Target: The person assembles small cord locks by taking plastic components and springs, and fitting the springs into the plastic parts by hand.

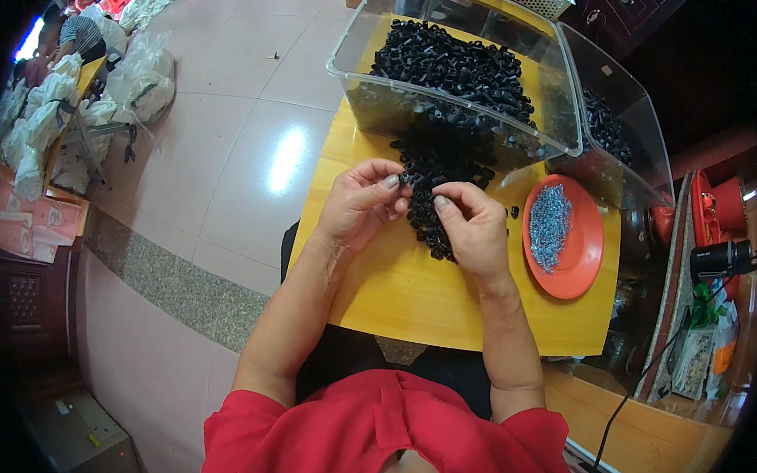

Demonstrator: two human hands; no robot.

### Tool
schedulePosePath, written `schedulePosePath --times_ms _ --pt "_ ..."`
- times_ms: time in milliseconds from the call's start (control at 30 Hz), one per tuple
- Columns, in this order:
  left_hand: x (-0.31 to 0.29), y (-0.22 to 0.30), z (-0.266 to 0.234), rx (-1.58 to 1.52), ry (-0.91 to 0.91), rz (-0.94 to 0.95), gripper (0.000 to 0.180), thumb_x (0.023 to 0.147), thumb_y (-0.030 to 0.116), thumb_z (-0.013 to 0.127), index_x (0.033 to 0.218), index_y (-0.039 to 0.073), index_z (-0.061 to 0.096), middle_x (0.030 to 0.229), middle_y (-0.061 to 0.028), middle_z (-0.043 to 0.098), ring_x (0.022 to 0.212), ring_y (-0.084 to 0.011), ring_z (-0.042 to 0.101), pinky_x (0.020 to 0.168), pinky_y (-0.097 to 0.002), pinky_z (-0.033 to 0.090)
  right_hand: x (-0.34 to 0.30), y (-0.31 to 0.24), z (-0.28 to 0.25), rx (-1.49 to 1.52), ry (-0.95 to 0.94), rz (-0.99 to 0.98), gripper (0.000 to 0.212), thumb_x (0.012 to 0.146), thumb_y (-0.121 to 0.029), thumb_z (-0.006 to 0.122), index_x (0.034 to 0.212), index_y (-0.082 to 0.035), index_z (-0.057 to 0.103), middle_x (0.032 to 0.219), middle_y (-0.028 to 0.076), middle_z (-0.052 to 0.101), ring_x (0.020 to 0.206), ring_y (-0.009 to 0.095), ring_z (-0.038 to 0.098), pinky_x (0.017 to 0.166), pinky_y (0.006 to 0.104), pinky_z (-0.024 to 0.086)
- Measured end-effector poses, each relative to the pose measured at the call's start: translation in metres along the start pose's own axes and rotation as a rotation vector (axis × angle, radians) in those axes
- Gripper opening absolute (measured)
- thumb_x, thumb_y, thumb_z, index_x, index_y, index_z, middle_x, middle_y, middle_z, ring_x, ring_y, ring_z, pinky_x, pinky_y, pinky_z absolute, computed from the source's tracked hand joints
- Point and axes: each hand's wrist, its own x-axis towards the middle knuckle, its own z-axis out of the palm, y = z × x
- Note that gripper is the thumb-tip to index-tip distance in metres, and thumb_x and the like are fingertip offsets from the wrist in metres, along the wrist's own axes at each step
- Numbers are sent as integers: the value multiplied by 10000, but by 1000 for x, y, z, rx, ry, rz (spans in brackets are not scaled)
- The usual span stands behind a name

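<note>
My left hand [359, 203] is closed in a pinch on a small black plastic part [404, 180], held over the yellow table [375, 301]. Close beside it, my right hand [475, 229] has thumb and forefinger pressed together at the edge of a pile of black plastic parts [430, 226]; what they hold, if anything, is too small to make out. The pile runs back to a clear plastic bin [453, 112] heaped with more such parts [456, 65]. To the right lies an oval red plate [587, 256] bearing many small silvery-blue metal pieces [550, 224].
A second clear bin [648, 156] with black parts [605, 128] stands at the right. One loose black part [514, 212] lies near the plate. A cable [635, 400] hangs at the lower right. Far left, a person [83, 34] sits among white bags [143, 74].
</note>
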Motion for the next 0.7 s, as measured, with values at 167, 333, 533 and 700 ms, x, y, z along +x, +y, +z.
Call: schedulePosePath --times_ms 167,333,533,700 --pt "-1 -7 -1 63 -96 -80 155 792 52 601 933 26 543 799 -97 613 640 -149 586 558 -221 454 4 -10 -15 403 -157 267 114 786 -29 588 891 13 595 765 43 613 666 65 556 575 174 444" --pt "0 -9 -2 120 -132 -106 156 786 29 600 931 11 544 802 -99 615 642 -154 587 573 -233 465 3 -8 -18 505 -196 295 110 781 -21 589 882 23 583 768 61 621 643 77 560 559 183 447" --pt "-3 -8 4 156 -135 -98 123 785 30 606 901 21 570 778 -72 617 636 -133 590 567 -213 463 1 -10 -15 408 -202 268 88 776 -24 590 857 11 588 754 48 616 614 72 544 539 192 440" --pt "-5 -8 8 203 -125 -94 122 781 22 610 900 10 587 777 -60 613 644 -118 574 579 -213 463 1 -11 -14 272 -185 266 67 763 -30 598 825 -5 593 725 12 596 619 54 532 549 181 427"
